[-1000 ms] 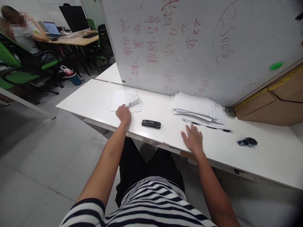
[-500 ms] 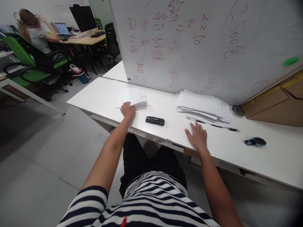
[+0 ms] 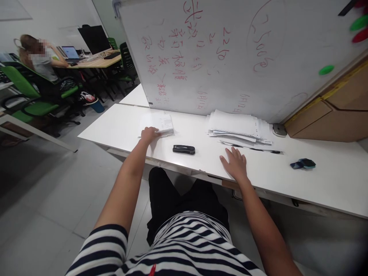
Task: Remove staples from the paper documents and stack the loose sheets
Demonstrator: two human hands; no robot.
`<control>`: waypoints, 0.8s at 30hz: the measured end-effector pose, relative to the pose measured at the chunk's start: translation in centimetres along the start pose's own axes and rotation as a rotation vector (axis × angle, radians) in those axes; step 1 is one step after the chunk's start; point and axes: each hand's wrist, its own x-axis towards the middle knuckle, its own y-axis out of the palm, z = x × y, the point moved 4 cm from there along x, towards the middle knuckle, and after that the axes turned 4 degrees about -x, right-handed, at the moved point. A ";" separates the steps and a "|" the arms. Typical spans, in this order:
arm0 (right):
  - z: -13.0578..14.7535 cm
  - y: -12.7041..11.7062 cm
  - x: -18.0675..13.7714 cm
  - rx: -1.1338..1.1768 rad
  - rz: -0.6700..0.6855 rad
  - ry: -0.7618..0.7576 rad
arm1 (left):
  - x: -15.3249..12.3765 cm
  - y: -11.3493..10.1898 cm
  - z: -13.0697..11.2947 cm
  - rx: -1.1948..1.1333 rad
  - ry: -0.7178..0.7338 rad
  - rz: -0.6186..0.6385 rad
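Note:
At the left part of the desk, my left hand (image 3: 150, 135) is closed at the near edge of a small stack of paper sheets (image 3: 162, 122), its fingers together over the edge; the thumb side is partly hidden. My right hand (image 3: 235, 164) lies flat on the desk with fingers spread, holding nothing. Between the two hands rests a black stapler (image 3: 184, 149). Just beyond my right fingertips is a dark pen (image 3: 267, 151). Behind that sits a thicker, uneven pile of paper (image 3: 232, 124).
A whiteboard (image 3: 184, 76) with red writing stands along the desk's back edge. Cardboard boxes (image 3: 322, 120), a grey rounded device (image 3: 278, 130) and a dark watch (image 3: 303, 164) are at the right. Another person (image 3: 43, 61) sits beyond green chairs (image 3: 31, 111).
The lifted corner of the sheets under my left hand has come down flatter. My right hand stays spread on the desk. The whole view has shifted slightly.

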 end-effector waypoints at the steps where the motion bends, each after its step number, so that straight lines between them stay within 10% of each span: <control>1: 0.0 0.0 0.0 0.001 0.000 0.001 | 0.1 -0.1 0.1 -0.005 -0.009 0.010; 9: -0.1 -0.1 0.1 0.013 -0.003 -0.002 | -0.8 -2.3 -1.3 0.017 -0.015 -0.025; 17: 0.0 -0.9 -0.2 0.243 -0.033 0.002 | -9.6 -6.4 -11.6 -0.769 0.256 -0.233; 24: 0.5 -5.5 -3.1 0.898 -0.019 -0.092 | -15.3 -1.9 -15.5 -1.263 0.040 -0.004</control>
